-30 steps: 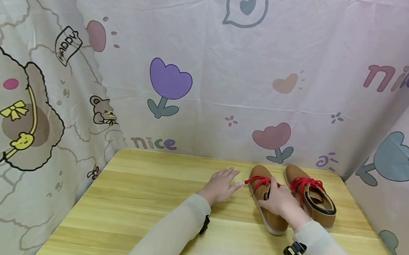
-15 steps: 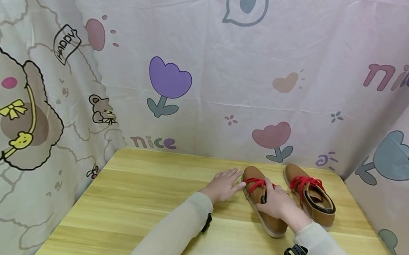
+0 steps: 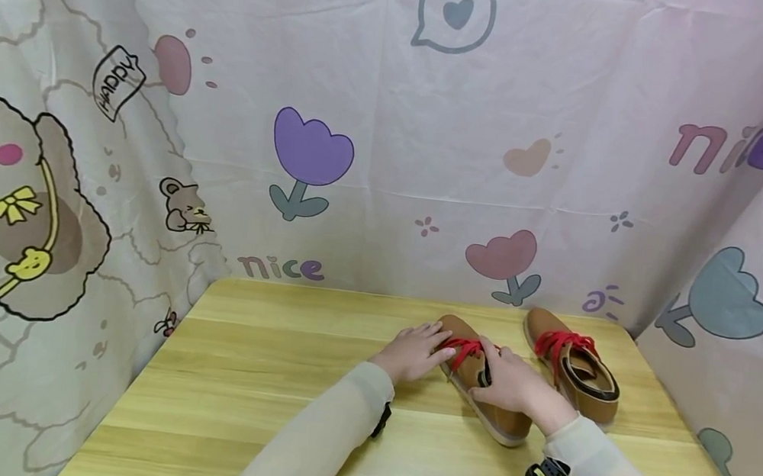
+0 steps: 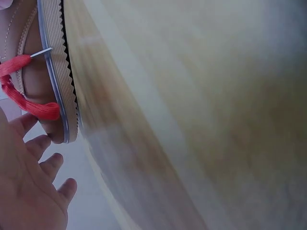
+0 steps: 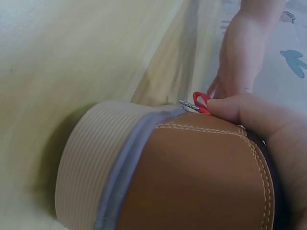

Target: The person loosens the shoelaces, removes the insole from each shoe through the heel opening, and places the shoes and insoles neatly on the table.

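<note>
A brown leather shoe (image 3: 468, 374) with red laces (image 3: 463, 349) and a pale ribbed sole lies aslant on the wooden table, toe pointing to the far left. Across its upper, the right hand (image 3: 512, 381) grips it around the ankle opening, which the hand partly covers. In the right wrist view the thumb lies along the shoe's side, above the stitched heel (image 5: 196, 177). Beside the toe is the left hand (image 3: 409, 353), its fingers spread and fairly straight, fingertips right at the toe and laces. The left wrist view shows its palm (image 4: 24, 182) near the toe end.
A matching brown shoe (image 3: 592, 377) with red laces stands to the right, toe toward the back edge. Behind the wooden table (image 3: 257, 379) hangs a printed curtain (image 3: 398, 132), which also closes in the left and right sides.
The held shoe has shifted left, its toe swinging toward the left hand and away from the other shoe. The right hand moved left with it; the left hand stayed nearly in place.
</note>
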`<state>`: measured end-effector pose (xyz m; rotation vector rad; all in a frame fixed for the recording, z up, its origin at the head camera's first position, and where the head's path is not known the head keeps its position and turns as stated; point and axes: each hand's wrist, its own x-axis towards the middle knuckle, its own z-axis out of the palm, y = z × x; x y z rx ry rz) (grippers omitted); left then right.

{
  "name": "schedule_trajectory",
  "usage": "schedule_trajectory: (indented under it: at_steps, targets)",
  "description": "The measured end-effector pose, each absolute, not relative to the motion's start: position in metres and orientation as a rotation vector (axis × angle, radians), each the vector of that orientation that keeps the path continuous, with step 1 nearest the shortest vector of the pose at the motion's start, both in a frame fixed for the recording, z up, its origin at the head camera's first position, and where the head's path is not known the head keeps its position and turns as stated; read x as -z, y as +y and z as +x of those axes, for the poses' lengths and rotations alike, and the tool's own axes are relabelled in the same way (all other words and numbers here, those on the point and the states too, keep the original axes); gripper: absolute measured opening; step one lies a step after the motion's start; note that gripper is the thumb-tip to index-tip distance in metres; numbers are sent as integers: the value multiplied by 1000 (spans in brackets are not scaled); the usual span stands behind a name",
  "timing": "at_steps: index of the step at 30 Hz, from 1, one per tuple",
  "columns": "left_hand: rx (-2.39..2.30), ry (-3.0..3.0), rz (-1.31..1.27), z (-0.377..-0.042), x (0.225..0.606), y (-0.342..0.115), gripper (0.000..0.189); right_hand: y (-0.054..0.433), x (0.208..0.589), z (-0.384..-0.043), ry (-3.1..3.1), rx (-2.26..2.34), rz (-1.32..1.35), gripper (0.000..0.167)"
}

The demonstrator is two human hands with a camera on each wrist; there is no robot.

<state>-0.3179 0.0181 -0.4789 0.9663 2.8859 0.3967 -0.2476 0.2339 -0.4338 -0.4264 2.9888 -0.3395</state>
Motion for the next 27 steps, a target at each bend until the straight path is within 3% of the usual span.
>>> schedule_trajectory:
  at_steps: [15, 27]
  targets:
    - [-421, 2902, 954, -318, 480, 15, 76, 235, 433, -247, 2978, 333, -525, 101]
    - [-399, 2940, 957, -316, 477, 12, 59, 236, 431, -246, 2930, 361, -578, 100]
